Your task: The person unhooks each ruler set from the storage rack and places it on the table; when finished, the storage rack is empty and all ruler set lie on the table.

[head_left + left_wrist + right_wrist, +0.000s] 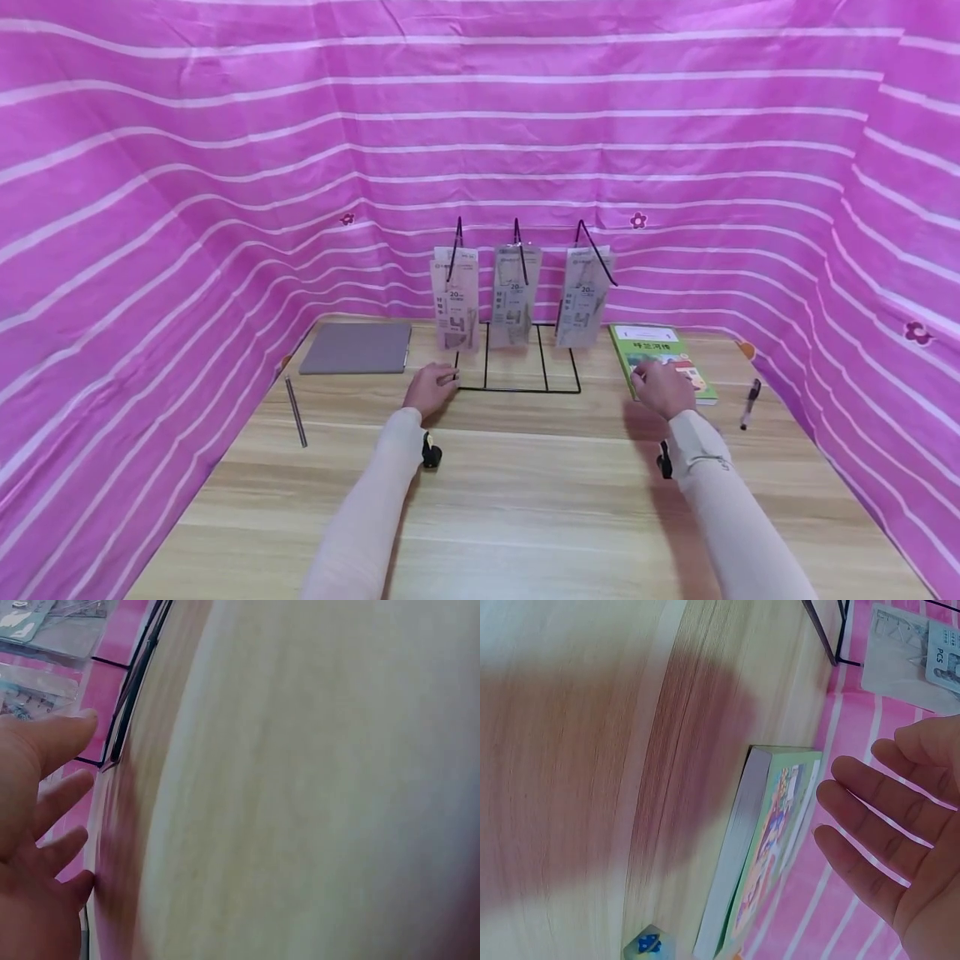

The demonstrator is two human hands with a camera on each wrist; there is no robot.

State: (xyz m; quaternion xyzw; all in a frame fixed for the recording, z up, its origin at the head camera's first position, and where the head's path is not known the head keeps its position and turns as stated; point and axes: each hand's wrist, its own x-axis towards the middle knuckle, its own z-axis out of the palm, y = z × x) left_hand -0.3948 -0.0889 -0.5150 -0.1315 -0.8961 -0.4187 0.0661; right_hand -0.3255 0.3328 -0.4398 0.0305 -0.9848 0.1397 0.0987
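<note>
A black wire rack (517,390) stands at the back of the table, with three clear packets hung on its hooks: a left packet (455,300), a middle packet (514,296) and a right packet (582,297). My left hand (431,390) is at the rack's front left corner, fingers loosely bent and holding nothing; the left wrist view has the fingertips (75,782) close by the wire. Over the green book (645,343), my right hand (664,389) hovers empty with fingers spread and relaxed. In the right wrist view the book's cover (772,825) lies beyond the fingers.
A grey flat slab like a closed laptop (356,348) lies at the back left, with a thin grey rod (296,412) in front of it. On the right lies a black pen (751,404). Pink striped cloth (480,133) encloses the wooden table (525,500) at back and sides.
</note>
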